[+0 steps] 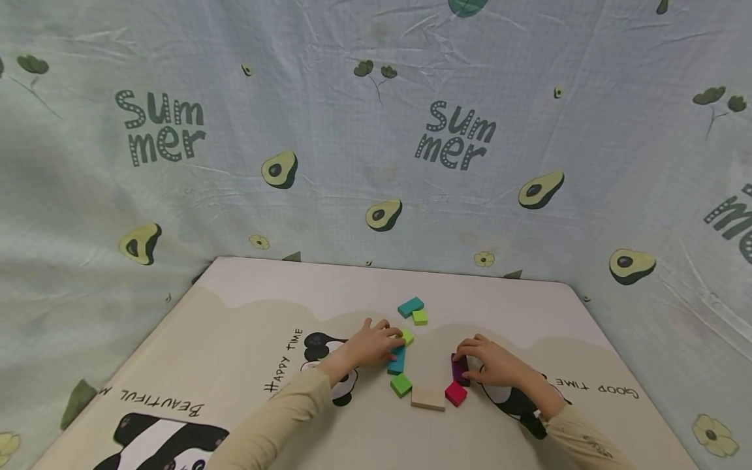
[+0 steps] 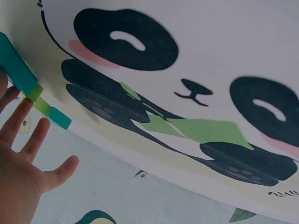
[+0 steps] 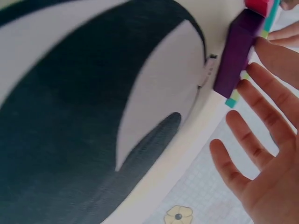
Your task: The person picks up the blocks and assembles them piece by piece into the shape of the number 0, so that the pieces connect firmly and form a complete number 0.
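Observation:
My left hand (image 1: 370, 344) is at a long teal block (image 1: 397, 360), thumb and index finger pinching it near its far end. A lime block (image 1: 406, 337) touches that far end, close to my fingertips. On the other side, my right hand (image 1: 492, 361) pinches a long purple block (image 1: 460, 370) between thumb and fingers; the other fingers spread apart in the right wrist view. Between the hands, nearer me, a green block (image 1: 401, 385), a plain wooden block (image 1: 428, 398) and a red block (image 1: 455, 393) form a curved row with the blocks my hands hold.
Farther back lie another teal block (image 1: 410, 307) and a small lime block (image 1: 420, 318), touching. The table (image 1: 517, 307) carries printed pandas and lettering. A patterned curtain (image 1: 329, 130) hangs behind its far edge and along both sides.

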A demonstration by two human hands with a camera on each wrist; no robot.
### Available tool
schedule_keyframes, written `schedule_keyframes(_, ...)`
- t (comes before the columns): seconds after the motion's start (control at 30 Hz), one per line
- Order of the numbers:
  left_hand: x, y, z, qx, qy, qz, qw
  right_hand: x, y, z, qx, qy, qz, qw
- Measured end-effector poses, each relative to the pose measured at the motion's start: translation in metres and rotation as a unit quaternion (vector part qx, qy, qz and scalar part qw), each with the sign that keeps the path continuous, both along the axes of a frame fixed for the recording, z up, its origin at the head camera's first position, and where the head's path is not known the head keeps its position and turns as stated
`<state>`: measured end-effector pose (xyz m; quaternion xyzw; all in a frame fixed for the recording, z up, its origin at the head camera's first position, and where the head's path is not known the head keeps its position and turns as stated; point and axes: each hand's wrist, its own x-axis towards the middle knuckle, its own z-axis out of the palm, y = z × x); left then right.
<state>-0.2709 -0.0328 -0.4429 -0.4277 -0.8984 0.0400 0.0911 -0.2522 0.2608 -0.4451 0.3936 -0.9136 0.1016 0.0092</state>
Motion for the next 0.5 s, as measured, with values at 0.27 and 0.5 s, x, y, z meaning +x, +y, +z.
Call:
schedule_keyframes(0.27, 0.002, 0.002, 0.000, 0.000, -0.007, 0.002, 1.0000, -0.003, -0.001, 0.003, 0.007, -0.030, -0.008, 0.9995)
schedule_keyframes(0.5, 0.002, 0.002, 0.001, -0.004, 0.003, 0.004, 1.0000, -0.011, -0.001, 0.004, -0.020, -0.020, 0.009, 0.9996)
